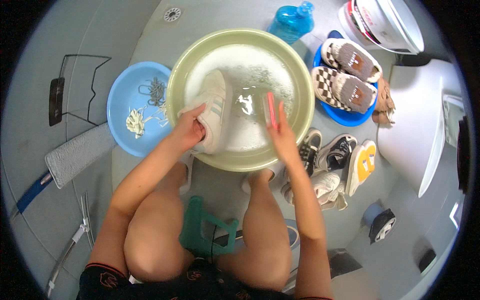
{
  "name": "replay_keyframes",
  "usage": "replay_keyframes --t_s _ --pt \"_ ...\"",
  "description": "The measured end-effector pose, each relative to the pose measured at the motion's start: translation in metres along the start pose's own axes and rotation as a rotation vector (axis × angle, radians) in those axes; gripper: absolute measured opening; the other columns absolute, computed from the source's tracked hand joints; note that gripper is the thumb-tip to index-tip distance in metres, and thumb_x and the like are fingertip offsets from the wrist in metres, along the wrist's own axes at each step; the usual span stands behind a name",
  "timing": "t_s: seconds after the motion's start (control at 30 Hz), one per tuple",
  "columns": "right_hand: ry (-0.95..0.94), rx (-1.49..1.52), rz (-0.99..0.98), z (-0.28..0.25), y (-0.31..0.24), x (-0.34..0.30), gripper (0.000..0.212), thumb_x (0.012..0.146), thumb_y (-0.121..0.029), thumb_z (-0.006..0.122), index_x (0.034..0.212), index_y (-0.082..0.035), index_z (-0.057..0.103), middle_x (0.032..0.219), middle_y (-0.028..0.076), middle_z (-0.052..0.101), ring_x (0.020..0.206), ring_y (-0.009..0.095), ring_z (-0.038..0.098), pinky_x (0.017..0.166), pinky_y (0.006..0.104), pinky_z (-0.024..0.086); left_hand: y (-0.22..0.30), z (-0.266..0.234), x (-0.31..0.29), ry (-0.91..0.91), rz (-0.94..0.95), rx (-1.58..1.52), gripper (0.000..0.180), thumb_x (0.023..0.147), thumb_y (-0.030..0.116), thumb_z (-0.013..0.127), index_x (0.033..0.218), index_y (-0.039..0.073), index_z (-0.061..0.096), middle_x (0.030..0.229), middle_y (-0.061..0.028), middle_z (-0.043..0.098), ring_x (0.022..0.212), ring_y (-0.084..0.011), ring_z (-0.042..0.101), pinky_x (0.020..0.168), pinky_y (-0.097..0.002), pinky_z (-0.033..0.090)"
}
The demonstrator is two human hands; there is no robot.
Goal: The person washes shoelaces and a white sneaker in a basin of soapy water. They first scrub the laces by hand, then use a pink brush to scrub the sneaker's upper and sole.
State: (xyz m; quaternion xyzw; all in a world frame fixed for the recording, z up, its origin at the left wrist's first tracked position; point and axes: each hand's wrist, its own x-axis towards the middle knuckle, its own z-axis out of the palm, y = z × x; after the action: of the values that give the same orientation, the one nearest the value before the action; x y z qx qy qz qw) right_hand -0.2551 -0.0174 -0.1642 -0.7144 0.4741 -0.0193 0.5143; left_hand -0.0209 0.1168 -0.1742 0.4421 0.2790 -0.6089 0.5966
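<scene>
My left hand (191, 127) grips a white sneaker (216, 107) with pale grey-green stripes, its fingers tucked into the shoe's opening. The sneaker is tilted over the left side of a large yellow-green basin (176, 75). White suds and cloudy water (245, 107) fill the basin. In my right hand (282, 131) is a brush (270, 110) with a pink-red back, raised over the right part of the water and apart from the sneaker. Its bristle side is blurred.
Left of the basin, a light-blue basin (117, 107) holds grey and white shoelaces. Several shoes (336, 152) stand on the floor at right, below a blue basin (345, 120) of checkered slippers (330, 87). A blue bottle (292, 24) and white bucket (387, 22) are behind. A green stool (197, 227) is between my legs.
</scene>
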Motion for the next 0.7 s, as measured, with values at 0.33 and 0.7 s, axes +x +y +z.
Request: replay_keyframes --t_s 0.33,0.7 --pt "0.125 -0.313 -0.098 0.073 0.061 0.048 0.056 0.089 -0.021 0.051 0.141 -0.021 0.03 0.086 0.022 0.063 0.076 0.038 0.063 0.068 0.0431 0.049 -0.001 -0.02 0.013 -0.027 0.009 -0.069 0.038 0.089 0.015 0.058 0.123 0.001 0.046 0.117 -0.0107 0.057 0.105 -0.0209 0.058 0.094 -0.0342 0.047" --pt "-0.279 -0.302 -0.083 0.066 -0.066 -0.048 0.045 0.093 -0.016 0.047 0.138 -0.017 0.041 0.098 0.024 0.061 0.087 0.033 0.062 0.077 0.0372 0.048 0.002 -0.033 0.013 -0.105 0.027 -0.093 0.037 0.09 0.012 0.057 0.124 0.002 0.045 0.117 -0.0104 0.056 0.106 -0.0216 0.057 0.092 -0.0366 0.048"
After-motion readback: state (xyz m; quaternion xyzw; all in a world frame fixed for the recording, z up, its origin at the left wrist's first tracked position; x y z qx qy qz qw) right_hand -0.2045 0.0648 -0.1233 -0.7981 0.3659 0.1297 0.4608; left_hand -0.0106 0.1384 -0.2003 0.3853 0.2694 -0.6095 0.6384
